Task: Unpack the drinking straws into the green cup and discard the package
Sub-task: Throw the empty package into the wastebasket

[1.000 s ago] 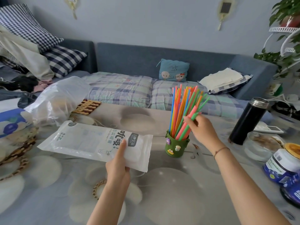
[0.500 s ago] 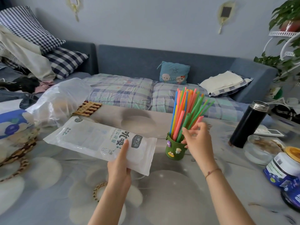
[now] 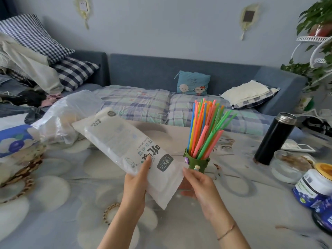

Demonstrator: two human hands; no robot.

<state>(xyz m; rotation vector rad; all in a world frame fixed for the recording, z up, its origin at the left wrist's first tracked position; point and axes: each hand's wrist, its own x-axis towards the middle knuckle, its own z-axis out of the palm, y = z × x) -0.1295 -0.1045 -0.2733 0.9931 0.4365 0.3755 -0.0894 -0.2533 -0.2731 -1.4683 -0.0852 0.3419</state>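
A bunch of colourful drinking straws [image 3: 204,126] stands upright in the small green cup [image 3: 196,163] at the table's middle. The white, translucent straw package [image 3: 124,144] slants up to the left above the table and looks flat. My left hand [image 3: 137,184] grips its lower end, thumb on top by the printed label. My right hand [image 3: 196,182] touches the package's lower right edge, with its fingers partly behind the plastic. Neither hand touches the cup or the straws.
A crumpled clear plastic bag [image 3: 68,114] lies at the back left. On the right stand a black thermos [image 3: 274,139], a glass bowl [image 3: 289,168] and a blue-labelled jar [image 3: 314,187]. A sofa [image 3: 161,72] runs behind the table [image 3: 53,203].
My right hand let go of the straws and came down to the package's lower edge. My left hand swung the package from lying across to slanting upward.
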